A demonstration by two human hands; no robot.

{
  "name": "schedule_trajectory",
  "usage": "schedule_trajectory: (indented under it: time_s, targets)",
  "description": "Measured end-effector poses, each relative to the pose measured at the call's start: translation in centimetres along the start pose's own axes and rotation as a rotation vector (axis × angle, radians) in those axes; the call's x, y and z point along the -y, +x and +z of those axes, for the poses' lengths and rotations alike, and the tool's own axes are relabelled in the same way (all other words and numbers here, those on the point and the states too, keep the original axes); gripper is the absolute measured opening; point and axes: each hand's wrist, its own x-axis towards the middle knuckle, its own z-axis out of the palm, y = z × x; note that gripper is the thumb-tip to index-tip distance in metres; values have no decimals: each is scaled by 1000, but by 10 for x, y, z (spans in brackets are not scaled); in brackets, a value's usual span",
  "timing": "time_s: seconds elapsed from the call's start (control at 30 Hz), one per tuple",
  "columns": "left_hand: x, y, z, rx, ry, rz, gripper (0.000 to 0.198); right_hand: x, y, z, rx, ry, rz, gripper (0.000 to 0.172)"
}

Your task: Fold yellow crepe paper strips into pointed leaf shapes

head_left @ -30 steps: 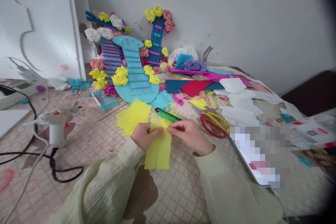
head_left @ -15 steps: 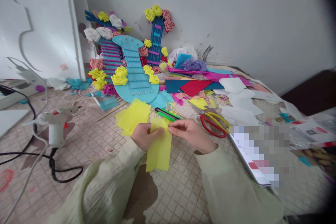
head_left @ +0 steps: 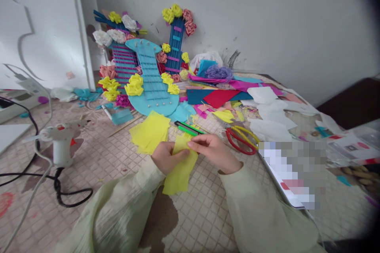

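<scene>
A strip of yellow crepe paper (head_left: 179,174) hangs slantwise between my hands above the table. My left hand (head_left: 166,157) grips its left side, thumb laid across the front. With thumb and fingertips, my right hand (head_left: 212,151) pinches the strip's upper right edge. Just beyond lies a green utility knife (head_left: 187,128). A pile of yellow crepe paper pieces (head_left: 151,131) rests behind my left hand. Scissors with red and yellow handles (head_left: 242,140) lie to the right of my right hand.
A white glue gun (head_left: 63,142) with its black cord stands at the left. Behind are guitar shapes (head_left: 152,75) decorated with paper flowers. At the right lie white paper pieces (head_left: 268,114) and a phone (head_left: 282,182), partly pixelated. Colored paper sheets (head_left: 221,98) sit at the back.
The yellow strip has tilted, its top leaning right and its lower end swinging slightly left. My right hand has shifted a little left; both hands keep their hold.
</scene>
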Motion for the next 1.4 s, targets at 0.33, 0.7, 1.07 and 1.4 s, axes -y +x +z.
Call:
schedule_trajectory:
  time_s: [0.33,0.7,1.07,1.4]
  targets:
    - [-9,3,-23,33,-90,-5,29,-1,0,-2,146,50,122,21]
    - [22,11,-24,-197,649,352,15,-15,-3,16,-47,-397,-58,10]
    - [49,10,-22,-203,657,714,8,-23,-8,25,-30,-604,-223,11]
    - [54,10,-22,-193,728,977,14,-26,-10,24,37,-609,-212,18]
